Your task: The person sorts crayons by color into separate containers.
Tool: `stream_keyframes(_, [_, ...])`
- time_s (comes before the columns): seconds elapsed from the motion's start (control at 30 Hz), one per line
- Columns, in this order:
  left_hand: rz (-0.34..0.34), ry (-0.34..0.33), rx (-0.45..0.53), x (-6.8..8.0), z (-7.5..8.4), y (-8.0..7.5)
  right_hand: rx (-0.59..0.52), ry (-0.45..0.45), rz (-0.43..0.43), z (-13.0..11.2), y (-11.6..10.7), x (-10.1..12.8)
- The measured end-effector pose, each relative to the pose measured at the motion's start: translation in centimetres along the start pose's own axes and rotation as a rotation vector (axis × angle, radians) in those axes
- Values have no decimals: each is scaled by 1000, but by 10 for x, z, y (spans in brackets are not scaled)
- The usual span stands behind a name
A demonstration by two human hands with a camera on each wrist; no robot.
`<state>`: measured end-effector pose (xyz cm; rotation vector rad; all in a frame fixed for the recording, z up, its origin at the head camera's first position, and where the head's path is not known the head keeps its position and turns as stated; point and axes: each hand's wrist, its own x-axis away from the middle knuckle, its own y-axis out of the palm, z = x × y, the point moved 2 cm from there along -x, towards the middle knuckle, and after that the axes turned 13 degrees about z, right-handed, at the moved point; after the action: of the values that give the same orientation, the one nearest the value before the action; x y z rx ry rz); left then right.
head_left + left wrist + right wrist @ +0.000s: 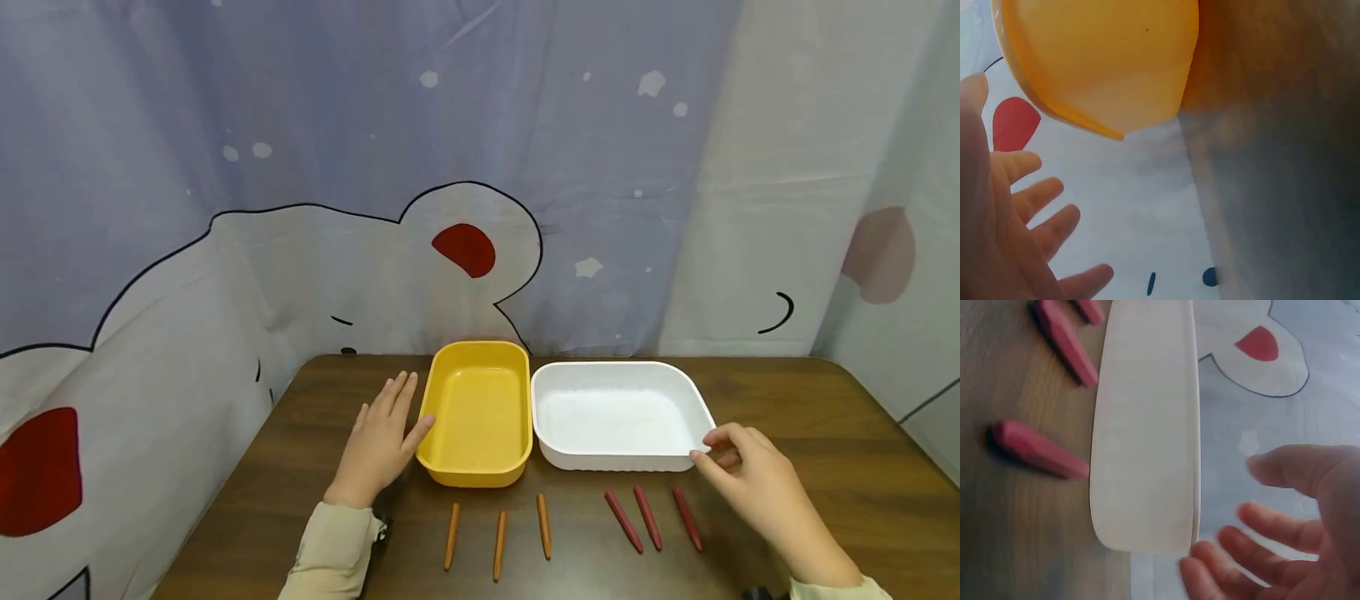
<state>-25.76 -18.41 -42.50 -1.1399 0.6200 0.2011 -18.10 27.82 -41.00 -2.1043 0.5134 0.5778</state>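
Note:
A yellow tray (474, 477) and a white tray (615, 460) stand side by side at the middle of the brown table; both look empty. My left hand (378, 442) lies flat with straight fingers just left of the yellow tray, thumb against its side. In the left wrist view the left hand (1016, 231) is spread beside the yellow tray (1104, 56). My right hand (738, 471) is at the white tray's front right corner, fingers loosely spread, tips at the rim. The right wrist view shows the right hand (1285, 531) open beside the white tray (1147, 425).
Three orange sticks (499, 545) lie in a row in front of the yellow tray, three red sticks (647, 517) in front of the white one. A printed curtain (300, 167) hangs close behind the table (825, 433). Bare tabletop lies at the right.

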Motion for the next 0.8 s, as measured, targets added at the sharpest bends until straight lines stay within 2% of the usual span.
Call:
stream_keyframes(0.3, [-59, 25, 26, 8, 8, 7, 34, 111, -260, 1, 12, 5])
stream_keyframes(0.43, [-109, 17, 17, 11, 11, 12, 54, 128, -318, 4, 18, 7])
stream_keyframes(0.6, [-141, 9, 24, 11, 14, 16, 62, 165, -376, 3, 25, 13])
stream_keyframes(0.8, [-177, 1, 14, 12, 14, 19, 21, 198, -387, -2, 32, 24])
